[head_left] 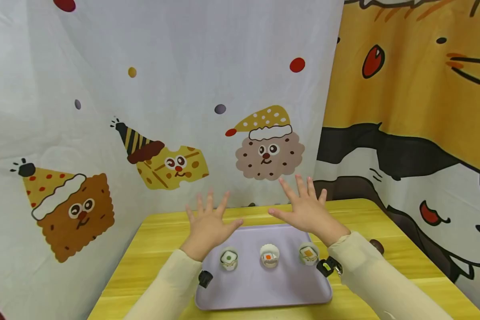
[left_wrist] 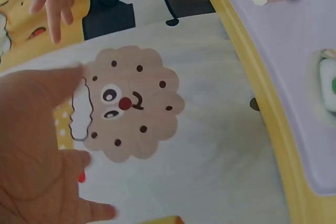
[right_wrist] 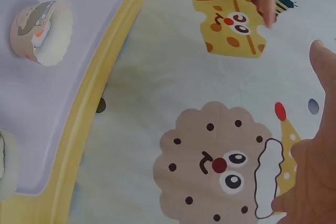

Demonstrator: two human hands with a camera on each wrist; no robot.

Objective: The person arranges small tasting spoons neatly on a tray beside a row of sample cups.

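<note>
Both hands are raised with fingers spread, holding nothing. My left hand point(head_left: 209, 227) is over the back left of a lilac tray point(head_left: 260, 289), and my right hand point(head_left: 306, 211) is over its back right. Three paper cups stand in a row on the tray. The left cup point(head_left: 229, 259) contains a white block with a green dot. In the middle cup point(head_left: 270, 256) is a white block with an orange-red mark. The right cup point(head_left: 309, 254), below the right wrist, contains a white block with a yellow-orange mark.
The tray lies on a yellow wood-grain table point(head_left: 156, 249). A dark brown round object point(head_left: 377, 246) sits right of the tray, behind the right sleeve. Printed cartoon curtains point(head_left: 176, 53) hang behind the table and along the right. Black straps with small devices point(head_left: 325, 267) show at the wrists.
</note>
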